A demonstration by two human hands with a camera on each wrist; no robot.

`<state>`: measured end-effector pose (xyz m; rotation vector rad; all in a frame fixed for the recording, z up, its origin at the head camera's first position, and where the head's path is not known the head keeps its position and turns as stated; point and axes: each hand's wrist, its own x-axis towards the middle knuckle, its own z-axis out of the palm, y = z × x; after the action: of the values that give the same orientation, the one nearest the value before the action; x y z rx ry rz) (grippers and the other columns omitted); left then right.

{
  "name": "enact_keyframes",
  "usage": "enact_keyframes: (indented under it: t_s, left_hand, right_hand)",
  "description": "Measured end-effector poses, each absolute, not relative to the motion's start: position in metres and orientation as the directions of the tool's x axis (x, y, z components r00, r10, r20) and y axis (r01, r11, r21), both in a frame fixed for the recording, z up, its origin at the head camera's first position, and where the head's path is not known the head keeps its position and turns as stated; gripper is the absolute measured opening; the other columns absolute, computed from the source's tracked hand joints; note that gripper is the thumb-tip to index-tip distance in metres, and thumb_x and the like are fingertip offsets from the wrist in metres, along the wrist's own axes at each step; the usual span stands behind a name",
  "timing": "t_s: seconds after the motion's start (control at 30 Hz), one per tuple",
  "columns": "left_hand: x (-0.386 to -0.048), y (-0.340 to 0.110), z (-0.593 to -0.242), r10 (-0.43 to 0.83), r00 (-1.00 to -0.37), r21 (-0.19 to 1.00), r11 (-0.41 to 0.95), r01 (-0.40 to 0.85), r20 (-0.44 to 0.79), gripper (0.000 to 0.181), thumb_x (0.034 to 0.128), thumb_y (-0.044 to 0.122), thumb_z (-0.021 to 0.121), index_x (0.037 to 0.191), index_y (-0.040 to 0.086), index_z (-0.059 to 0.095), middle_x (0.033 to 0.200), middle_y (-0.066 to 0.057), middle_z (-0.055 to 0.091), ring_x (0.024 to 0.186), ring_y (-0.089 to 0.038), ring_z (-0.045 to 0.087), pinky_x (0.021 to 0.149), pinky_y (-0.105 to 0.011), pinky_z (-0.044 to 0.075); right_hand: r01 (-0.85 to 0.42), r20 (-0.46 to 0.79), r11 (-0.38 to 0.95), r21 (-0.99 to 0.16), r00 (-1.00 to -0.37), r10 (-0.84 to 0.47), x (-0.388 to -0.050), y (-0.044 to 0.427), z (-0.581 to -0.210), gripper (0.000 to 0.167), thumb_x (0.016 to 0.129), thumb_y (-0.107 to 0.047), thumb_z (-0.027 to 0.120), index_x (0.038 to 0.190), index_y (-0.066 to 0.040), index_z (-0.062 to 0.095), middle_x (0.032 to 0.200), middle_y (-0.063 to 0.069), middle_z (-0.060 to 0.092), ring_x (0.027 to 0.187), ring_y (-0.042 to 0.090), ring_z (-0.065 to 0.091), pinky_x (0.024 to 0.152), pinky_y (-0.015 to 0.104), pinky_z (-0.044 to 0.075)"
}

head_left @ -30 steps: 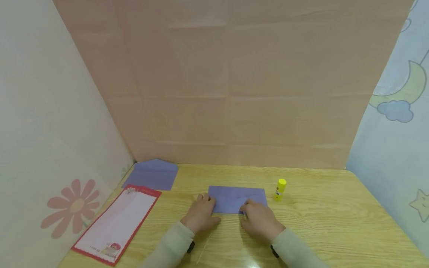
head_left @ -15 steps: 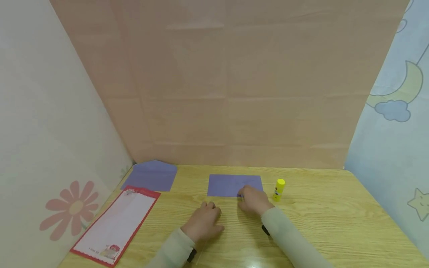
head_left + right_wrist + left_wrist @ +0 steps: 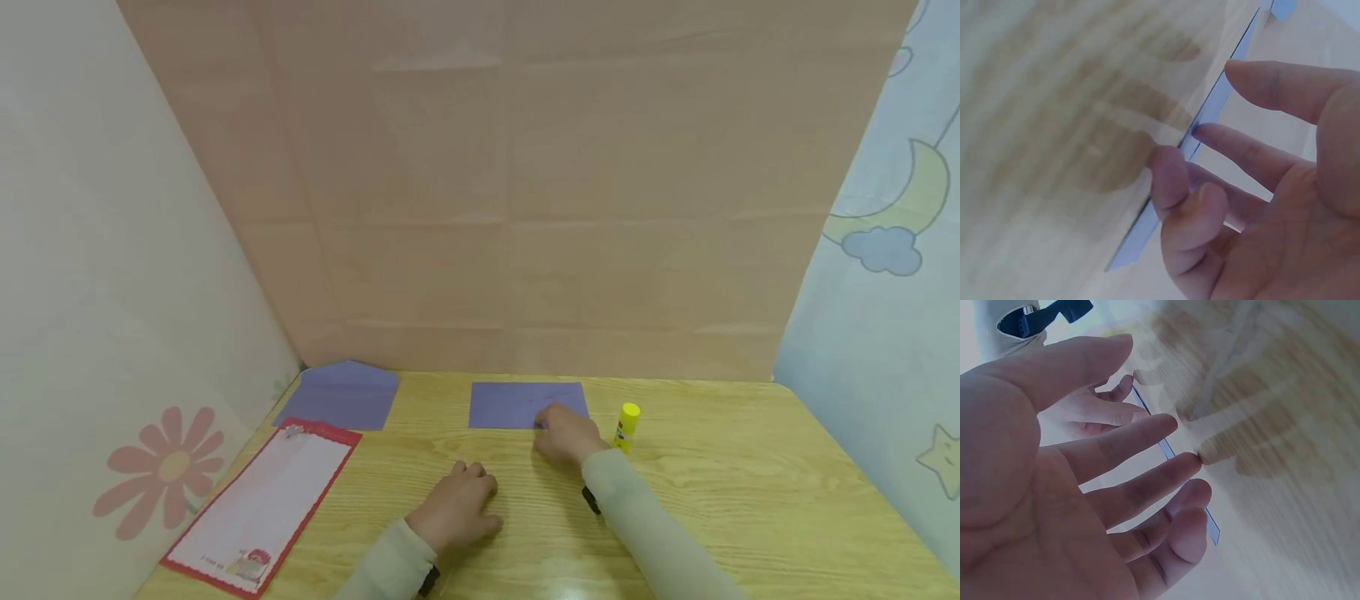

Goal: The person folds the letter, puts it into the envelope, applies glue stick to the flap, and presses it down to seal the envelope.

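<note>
Flat on the wooden table, toward the back middle, lies a purple envelope (image 3: 504, 405) with its flap side not showing. My right hand (image 3: 567, 435) touches its near right edge with the fingertips. In the right wrist view the index finger meets the thin blue-looking edge of the envelope (image 3: 1216, 103), while the outer fingers bend without gripping anything. Nearer the front, my left hand (image 3: 455, 510) is apart from the envelope, low over or on the table, with nothing in it. Its fingers are relaxed and spread in the left wrist view.
A yellow glue stick (image 3: 627, 427) stands upright just right of the right hand. At the back left lies another purple envelope (image 3: 341, 402) with a pointed flap. A red-bordered white sheet (image 3: 262, 504) lies in front of it. Walls (image 3: 502, 208) close off the back and sides.
The purple envelope has slid away from me toward the table's back, with the right hand moving along with it. My left hand has come off it and drawn back toward the front.
</note>
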<state>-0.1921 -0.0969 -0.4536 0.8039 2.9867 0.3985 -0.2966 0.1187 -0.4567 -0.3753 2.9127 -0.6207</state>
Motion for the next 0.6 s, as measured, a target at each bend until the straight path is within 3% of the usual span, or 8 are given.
enact_keyframes:
  t_s: [0.2, 0.33, 0.6]
  left_hand:
    - [-0.194, -0.113, -0.455, 0.472, -0.88, 0.27, 0.842, 0.466, 0.046, 0.033, 0.082, 0.033, 0.076, 0.103, 0.008, 0.07, 0.096, 0.001, 0.057, 0.086, -0.017, 0.045, 0.069, -0.029, 0.043]
    - [-0.196, -0.139, -0.453, 0.431, -0.901, 0.333, 0.843, 0.423, 0.052, 0.038, 0.0851, 0.032, 0.077, 0.11, 0.005, 0.069, 0.103, -0.004, 0.06, 0.093, -0.023, 0.049, 0.072, -0.036, 0.048]
    - [-0.198, -0.208, -0.438, 0.18, -0.984, 0.435, 0.887, 0.154, -0.017, 0.043, 0.0889, 0.03, 0.075, 0.119, 0.001, 0.066, 0.117, -0.016, 0.063, 0.111, -0.043, 0.053, 0.088, -0.057, 0.048]
  right_hand:
    - [-0.299, 0.037, 0.802, -0.517, -0.944, -0.329, -0.287, 0.126, -0.461, 0.041, 0.084, -0.007, 0.061, 0.125, 0.003, 0.065, 0.134, 0.022, 0.058, 0.129, 0.043, 0.051, 0.107, 0.056, 0.04]
    - [-0.297, 0.065, 0.758, -0.58, -0.945, -0.32, -0.272, 0.131, -0.463, 0.039, 0.09, -0.007, 0.063, 0.127, 0.004, 0.062, 0.134, 0.022, 0.057, 0.128, 0.043, 0.05, 0.107, 0.057, 0.039]
    - [-0.379, 0.087, 0.745, -0.549, -0.913, -0.399, -0.242, 0.145, -0.462, 0.028, 0.091, -0.006, 0.063, 0.117, 0.002, 0.067, 0.123, 0.018, 0.065, 0.12, 0.041, 0.058, 0.102, 0.056, 0.044]
